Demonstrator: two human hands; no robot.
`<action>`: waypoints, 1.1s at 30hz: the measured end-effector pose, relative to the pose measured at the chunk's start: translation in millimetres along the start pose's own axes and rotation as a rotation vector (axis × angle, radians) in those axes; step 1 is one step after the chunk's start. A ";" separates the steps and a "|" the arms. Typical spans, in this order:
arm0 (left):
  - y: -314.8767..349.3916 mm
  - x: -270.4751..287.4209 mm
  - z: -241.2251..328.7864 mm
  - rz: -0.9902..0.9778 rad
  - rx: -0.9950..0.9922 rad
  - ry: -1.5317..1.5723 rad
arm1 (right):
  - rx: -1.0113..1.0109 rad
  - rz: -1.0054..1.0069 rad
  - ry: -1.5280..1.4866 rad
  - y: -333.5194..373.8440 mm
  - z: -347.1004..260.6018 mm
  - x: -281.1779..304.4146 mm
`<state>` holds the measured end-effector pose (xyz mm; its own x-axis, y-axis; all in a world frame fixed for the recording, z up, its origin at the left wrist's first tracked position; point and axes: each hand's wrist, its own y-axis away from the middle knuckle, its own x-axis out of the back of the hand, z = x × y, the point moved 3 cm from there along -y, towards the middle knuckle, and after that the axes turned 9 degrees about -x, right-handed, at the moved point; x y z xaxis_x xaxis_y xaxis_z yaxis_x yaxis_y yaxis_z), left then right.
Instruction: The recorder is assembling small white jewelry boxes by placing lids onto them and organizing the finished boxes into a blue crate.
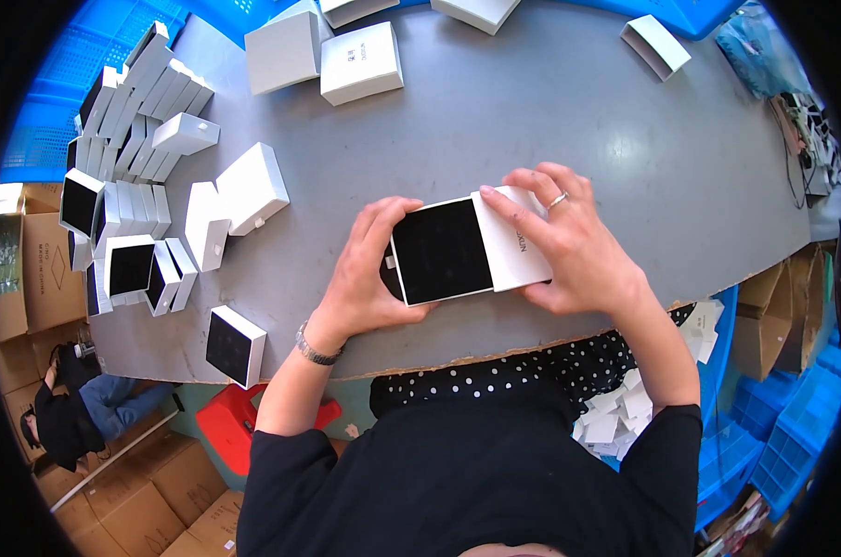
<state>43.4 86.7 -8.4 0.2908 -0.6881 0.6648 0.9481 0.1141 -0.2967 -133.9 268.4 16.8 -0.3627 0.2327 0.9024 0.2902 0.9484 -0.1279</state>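
Observation:
Above the grey table, a small drawer box is held between both hands. Its tray (442,251) has a black inside and white edges, and its right end sits within a white sleeve (516,252). My left hand (354,278) is closed around the tray's left end, thumb along the near edge and fingers along the far edge. My right hand (583,243) grips the sleeve, fingers over its top and far edge, thumb at the near edge. A dark tab with a small white piece shows at the tray's left end.
Many white trays with black insides (130,269) are stacked at the table's left. A single tray (235,345) stands at the near left edge. White sleeves (363,63) lie at the back, one (656,48) at back right. Blue crates (96,56) border the table (550,102).

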 end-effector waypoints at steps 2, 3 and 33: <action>-6.1 -1.4 2.7 0.059 0.013 0.092 | -0.009 0.007 -0.002 -4.7 0.4 -0.5; -6.1 -1.8 1.2 0.058 0.011 0.092 | -0.017 0.014 -0.006 -6.1 0.7 -0.6; -54.1 -60.6 39.3 0.391 0.175 0.753 | -0.032 0.166 -0.091 0.3 -20.3 -12.5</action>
<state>-20.5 150.4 -5.7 0.4963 -0.8609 -0.1120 0.8221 0.5075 -0.2579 -111.3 261.4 13.8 -0.3858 0.4058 0.8286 0.3808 0.8881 -0.2576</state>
